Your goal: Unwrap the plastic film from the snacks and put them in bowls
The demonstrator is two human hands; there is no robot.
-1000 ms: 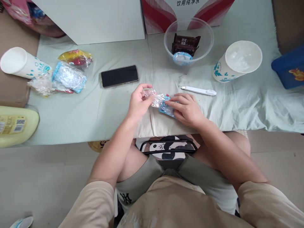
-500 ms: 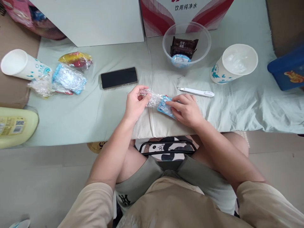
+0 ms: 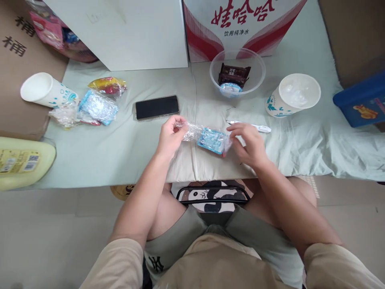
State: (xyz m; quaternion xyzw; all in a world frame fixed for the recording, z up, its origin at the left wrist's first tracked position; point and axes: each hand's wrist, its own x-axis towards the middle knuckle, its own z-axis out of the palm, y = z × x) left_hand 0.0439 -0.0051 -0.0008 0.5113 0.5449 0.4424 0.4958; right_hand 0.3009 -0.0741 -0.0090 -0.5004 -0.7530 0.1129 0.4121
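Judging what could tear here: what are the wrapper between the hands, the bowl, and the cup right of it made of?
Wrapper: glossy clear plastic film; crinkles and glints.
Bowl: probably smooth plastic; the carton shows through.
Cup: likely paper, matte white, printed outside; any coating is unclear.

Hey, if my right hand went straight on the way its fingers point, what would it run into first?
Most likely the clear wrapping at the near end of the blue packet, just left of your right hand; whether they touch is unclear.
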